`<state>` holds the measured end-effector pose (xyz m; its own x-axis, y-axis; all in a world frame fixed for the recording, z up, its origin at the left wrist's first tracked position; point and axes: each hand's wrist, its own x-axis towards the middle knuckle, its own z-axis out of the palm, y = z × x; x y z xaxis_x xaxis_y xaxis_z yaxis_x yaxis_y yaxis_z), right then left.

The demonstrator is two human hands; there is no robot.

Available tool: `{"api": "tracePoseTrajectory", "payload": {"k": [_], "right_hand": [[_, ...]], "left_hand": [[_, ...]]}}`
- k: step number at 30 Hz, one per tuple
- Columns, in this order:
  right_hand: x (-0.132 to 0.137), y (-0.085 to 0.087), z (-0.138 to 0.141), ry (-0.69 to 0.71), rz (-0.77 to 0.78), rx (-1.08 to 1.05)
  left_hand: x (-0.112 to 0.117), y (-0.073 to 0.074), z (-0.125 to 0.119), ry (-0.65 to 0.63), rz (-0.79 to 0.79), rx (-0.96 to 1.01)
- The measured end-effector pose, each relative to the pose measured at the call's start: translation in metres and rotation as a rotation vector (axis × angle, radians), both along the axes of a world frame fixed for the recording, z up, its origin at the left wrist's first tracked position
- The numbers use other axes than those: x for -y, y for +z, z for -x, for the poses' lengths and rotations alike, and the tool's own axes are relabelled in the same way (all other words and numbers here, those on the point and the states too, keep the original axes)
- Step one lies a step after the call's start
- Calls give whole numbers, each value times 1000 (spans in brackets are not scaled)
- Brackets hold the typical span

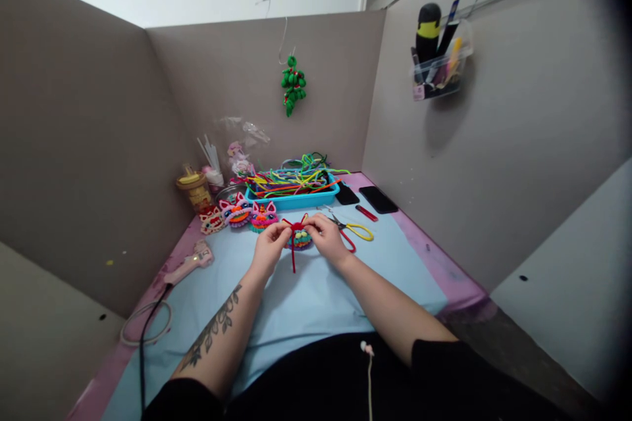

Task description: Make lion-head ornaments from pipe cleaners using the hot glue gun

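Between my fingertips is a red pipe cleaner [293, 258], bunched at the top with one end hanging straight down. My left hand [270, 245] pinches it from the left, and my right hand [326, 238] pinches it from the right. Right behind it is a small multicoloured pipe-cleaner piece [302, 241], partly covered by my fingers; whether it is held or lies on the cloth I cannot tell. Scissors [364, 233] with yellow and red handles lie just beyond my right hand. Finished-looking pipe-cleaner animal heads [264, 216] stand beyond my left hand.
A blue tray [296, 200] of loose pipe cleaners stands at the back. To its right lie a phone [378, 200] and a red cutter [366, 213]. A pink glue gun [190, 263] with its cable lies left, near a drink cup [195, 192]. Partition walls enclose the table.
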<state>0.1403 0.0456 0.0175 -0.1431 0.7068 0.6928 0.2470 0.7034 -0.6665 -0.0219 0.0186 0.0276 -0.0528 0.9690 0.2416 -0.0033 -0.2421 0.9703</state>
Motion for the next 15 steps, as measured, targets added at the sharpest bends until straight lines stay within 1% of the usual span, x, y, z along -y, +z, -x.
{"api": "tracePoseTrajectory", "payload": {"k": [3, 5, 8, 11, 13, 15], "right_hand": [[2, 0, 1, 28, -16, 33], [2, -1, 0, 34, -37, 42], [1, -3, 0, 0, -119, 67], [1, -5, 1, -12, -247, 182], [2, -5, 2, 6, -302, 262], [4, -4, 3, 1, -324, 293]], "left_hand": [[1, 2, -1, -32, 45, 10], [1, 2, -2, -45, 94, 57], [0, 2, -3, -51, 203, 233], [-2, 0, -2, -68, 297, 426], [-3, -1, -2, -92, 336, 493], [-4, -2, -1, -113, 359, 517]]}}
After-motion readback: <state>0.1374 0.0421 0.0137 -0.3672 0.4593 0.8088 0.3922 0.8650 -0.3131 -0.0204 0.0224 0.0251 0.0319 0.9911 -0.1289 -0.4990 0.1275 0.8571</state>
